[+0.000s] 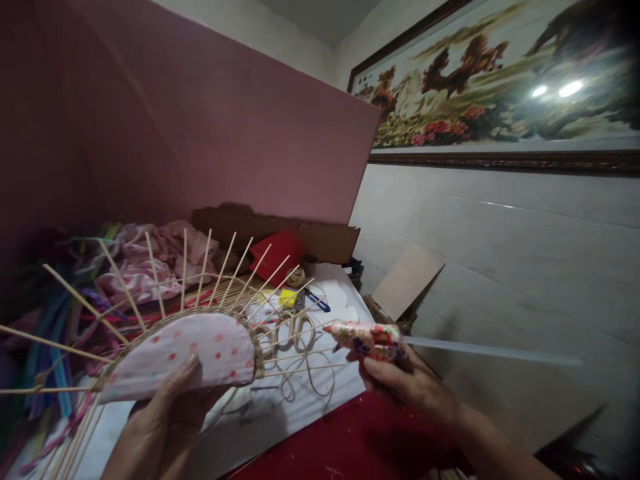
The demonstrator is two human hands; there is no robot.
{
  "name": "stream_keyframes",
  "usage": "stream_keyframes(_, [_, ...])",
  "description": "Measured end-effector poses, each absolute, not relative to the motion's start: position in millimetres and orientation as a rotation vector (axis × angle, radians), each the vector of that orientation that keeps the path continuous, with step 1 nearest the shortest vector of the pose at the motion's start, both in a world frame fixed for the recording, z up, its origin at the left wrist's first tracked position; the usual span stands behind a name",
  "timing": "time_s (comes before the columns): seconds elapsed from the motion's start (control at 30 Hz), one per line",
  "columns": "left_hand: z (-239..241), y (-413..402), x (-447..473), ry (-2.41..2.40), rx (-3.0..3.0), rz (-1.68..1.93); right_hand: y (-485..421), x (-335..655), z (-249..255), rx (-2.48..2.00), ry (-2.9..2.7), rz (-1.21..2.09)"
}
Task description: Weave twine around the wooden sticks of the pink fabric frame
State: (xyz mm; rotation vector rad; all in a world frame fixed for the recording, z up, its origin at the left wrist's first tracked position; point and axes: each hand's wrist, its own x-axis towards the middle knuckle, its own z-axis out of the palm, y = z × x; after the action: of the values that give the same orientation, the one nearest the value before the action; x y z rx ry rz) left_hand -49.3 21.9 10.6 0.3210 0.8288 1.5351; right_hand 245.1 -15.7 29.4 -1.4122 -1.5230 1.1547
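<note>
My left hand [167,408] grips a round basket base [193,353] covered in pink dotted cloth, tilted on edge, thumb pressed on the cloth. Several thin cane spokes [220,270] fan out from its woven rim. My right hand [400,377] is closed around a glue gun [367,337] with a flowered wrap, its nozzle pointing left toward the rim. A clear glue stick [490,350] juts out of its back to the right.
Loose cane loops [295,347] lie on white paper on the table. Pink cloth [150,263] and coloured strips [50,347] pile at the left. A cardboard box [300,230] with something red inside stands behind, before a pink board. A tiled wall and framed horse picture [500,80] are at right.
</note>
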Motion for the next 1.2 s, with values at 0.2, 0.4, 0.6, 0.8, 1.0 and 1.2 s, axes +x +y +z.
stream_keyframes(0.2, [3.1, 19.1, -45.3, 0.851, 0.547, 1.610, -41.5, 200.1, 35.5, -1.363, -1.680, 1.074])
stream_keyframes(0.4, [1.5, 14.9, -45.1, 0.924, 0.461, 1.578, -37.0, 188.7, 19.9, -1.400, -1.665, 0.956])
stream_keyframes(0.6, [9.5, 13.1, -40.8, 0.900, 0.434, 1.548, -32.9, 189.2, 4.4, -1.372, -1.649, 0.942])
stream_keyframes(0.8, [6.7, 15.3, -42.6, 0.900, 0.436, 1.557, -31.0, 184.9, 4.6, -1.348, -1.631, 0.954])
stream_keyframes(1.0, [3.8, 14.1, -44.4, 0.892, 0.469, 1.579, -30.5, 184.2, 3.9, -1.354, -1.627, 0.928])
stream_keyframes(1.2, [10.7, 14.1, -41.5, 0.879, 0.382, 1.544, -31.5, 187.1, -0.1, -1.364, -1.621, 0.919])
